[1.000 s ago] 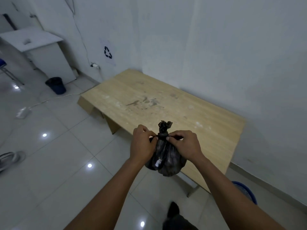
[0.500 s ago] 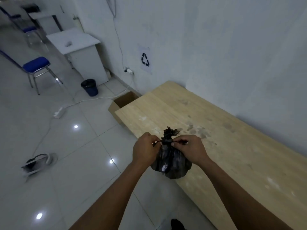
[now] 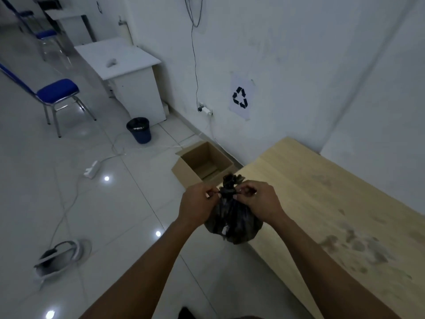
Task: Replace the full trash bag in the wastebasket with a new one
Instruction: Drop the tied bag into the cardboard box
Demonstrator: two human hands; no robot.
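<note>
A small, full black trash bag (image 3: 233,223) hangs in the air in front of me, beside the near edge of a wooden table (image 3: 340,208). Its neck is knotted, with a tuft of plastic sticking up. My left hand (image 3: 197,207) pinches the knot from the left and my right hand (image 3: 261,201) pinches it from the right. A dark blue wastebasket (image 3: 139,130) with a black liner stands on the floor far off, by a white cabinet.
An open cardboard box (image 3: 203,164) lies on the floor at the table's far end. A white power strip (image 3: 90,172) and cables trail over the tiles. A blue chair (image 3: 57,95), a white cabinet (image 3: 128,81) and a pair of sandals (image 3: 62,256) stand around.
My view has swung left and up, bringing the cardboard box, chair and wastebasket into sight. Both hands keep pinching the bag's knot in the same pose.
</note>
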